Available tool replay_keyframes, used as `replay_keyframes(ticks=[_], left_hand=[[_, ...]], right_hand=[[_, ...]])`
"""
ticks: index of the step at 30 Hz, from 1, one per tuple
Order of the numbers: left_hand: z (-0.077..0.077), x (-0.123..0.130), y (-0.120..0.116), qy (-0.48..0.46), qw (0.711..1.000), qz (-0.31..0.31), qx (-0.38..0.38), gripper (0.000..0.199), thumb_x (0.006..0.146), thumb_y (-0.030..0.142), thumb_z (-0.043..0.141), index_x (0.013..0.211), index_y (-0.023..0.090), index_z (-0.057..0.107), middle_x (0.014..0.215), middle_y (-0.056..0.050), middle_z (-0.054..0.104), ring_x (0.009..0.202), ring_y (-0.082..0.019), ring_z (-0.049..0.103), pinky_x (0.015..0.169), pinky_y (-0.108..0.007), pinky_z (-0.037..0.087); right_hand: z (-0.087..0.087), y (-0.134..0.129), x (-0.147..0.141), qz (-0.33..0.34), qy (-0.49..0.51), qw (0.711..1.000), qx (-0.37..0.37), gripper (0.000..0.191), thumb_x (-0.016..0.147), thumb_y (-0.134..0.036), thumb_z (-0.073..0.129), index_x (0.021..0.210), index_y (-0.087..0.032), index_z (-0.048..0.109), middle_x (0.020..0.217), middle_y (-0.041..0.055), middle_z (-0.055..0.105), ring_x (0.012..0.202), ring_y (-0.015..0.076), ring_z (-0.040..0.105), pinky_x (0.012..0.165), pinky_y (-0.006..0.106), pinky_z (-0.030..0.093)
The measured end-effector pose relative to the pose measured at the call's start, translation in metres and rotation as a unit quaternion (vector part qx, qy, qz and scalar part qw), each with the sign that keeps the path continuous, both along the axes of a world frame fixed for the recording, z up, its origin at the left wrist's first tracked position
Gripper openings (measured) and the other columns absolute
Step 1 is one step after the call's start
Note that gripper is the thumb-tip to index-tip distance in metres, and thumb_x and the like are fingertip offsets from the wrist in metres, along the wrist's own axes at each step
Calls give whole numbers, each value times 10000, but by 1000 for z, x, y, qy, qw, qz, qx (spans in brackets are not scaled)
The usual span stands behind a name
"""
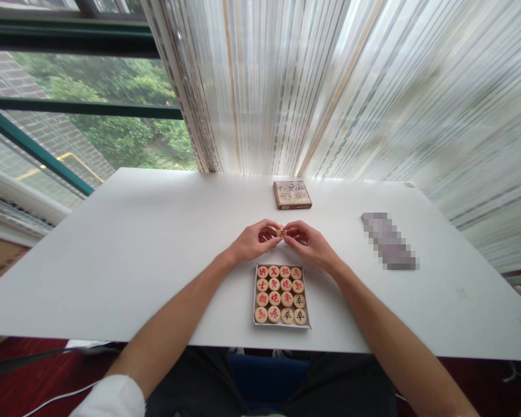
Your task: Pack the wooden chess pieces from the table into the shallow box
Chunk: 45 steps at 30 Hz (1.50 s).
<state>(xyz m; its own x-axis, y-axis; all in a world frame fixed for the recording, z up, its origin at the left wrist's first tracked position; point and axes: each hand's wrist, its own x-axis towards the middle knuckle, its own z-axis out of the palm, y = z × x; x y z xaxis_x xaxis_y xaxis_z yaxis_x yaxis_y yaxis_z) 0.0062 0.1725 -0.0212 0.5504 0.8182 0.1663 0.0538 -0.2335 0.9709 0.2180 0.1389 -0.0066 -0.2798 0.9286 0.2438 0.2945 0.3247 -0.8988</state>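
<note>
Between the fingertips of my left hand [260, 238] and my right hand [306, 240] is a round wooden Chinese chess piece [282, 233] with a red character on its face. Both hands pinch it from opposite sides, just beyond an open box tray [309, 301]. Rows of similar round pieces fill that tray. Most carry red characters, such as the red-marked piece [274, 314] at its near edge. A few at the near right corner are black, among them one black-marked piece [287, 315]. Whether more pieces lie behind the held one is hidden by my fingers.
A flat printed box lid [293, 195] lies past my hands on the white table [156, 231]. To the right rests a pixelated oblong object [389, 240]. Striped curtains [260, 87] hang along the far edge, beside an open window at left.
</note>
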Motion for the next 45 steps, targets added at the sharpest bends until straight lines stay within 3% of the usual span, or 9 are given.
replay_keyframes(ticks=[24, 38, 45], left_hand=[[3, 1, -2, -4, 1000, -6, 12, 375, 874, 387, 728, 1151, 163, 611, 980, -76, 713, 846, -160, 687, 733, -270, 562], [4, 2, -8, 53, 995, 2, 83, 294, 869, 331, 705, 1103, 171, 630, 878, -36, 721, 719, -126, 643, 657, -243, 527], [5, 2, -8, 53, 996, -1, 78, 303, 864, 330, 711, 1109, 174, 625, 881, -34, 727, 721, -129, 658, 651, -238, 528]], right_hand=[[-1, 0, -1, 14, 27, 999, -27, 282, 917, -458, 656, 1091, -237, 645, 1037, 73, 761, 938, 236, 747, 880, 405, 611], [-5, 1, -5, -37, -11, 999, -24, 333, 854, -550, 700, 896, -221, 673, 791, 21, 722, 714, 184, 672, 661, 316, 568], [-6, 1, -5, -38, -3, 999, -33, 343, 861, -569, 682, 897, -228, 680, 793, 30, 735, 739, 203, 687, 677, 332, 569]])
